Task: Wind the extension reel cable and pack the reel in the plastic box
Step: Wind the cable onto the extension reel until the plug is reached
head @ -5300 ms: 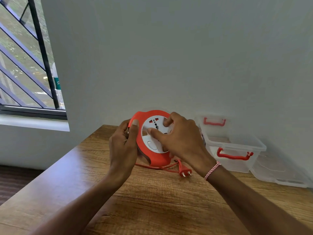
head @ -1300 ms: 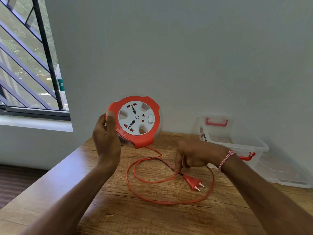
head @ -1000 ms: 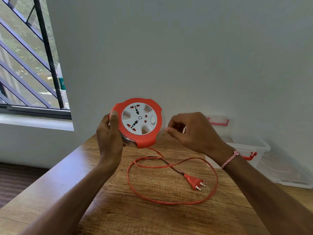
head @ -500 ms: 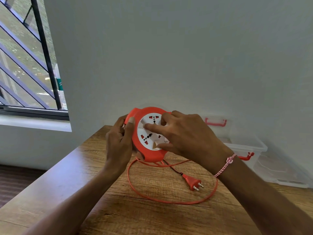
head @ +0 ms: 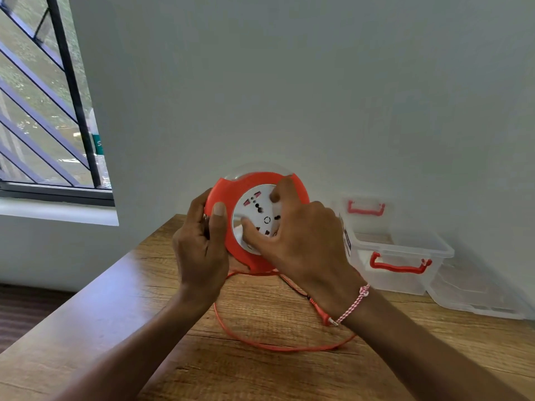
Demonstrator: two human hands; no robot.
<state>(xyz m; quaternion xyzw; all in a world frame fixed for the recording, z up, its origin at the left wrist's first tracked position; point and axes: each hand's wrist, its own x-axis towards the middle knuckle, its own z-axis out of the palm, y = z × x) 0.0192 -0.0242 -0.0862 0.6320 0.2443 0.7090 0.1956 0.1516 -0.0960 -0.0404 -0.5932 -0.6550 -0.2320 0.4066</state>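
A: Where's the extension reel (head: 231,198)?

B: Raised above the bench (head: 115,314), left of the plastic box (head: 399,250). The left hand (head: 199,250) has a clenched grip on its orange rim; the right hand (head: 301,241) presses fingers into the white face.

A: The winding?

B: Hold the rim fixed, turn the face evenly, and let the slack cable (head: 275,347) below the reel feed without kinking.

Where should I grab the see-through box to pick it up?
Try the red handle on the box's near side, coming from the front. It stands out from the clear wall, so fingers should hook under it; a second red handle shows at the back.
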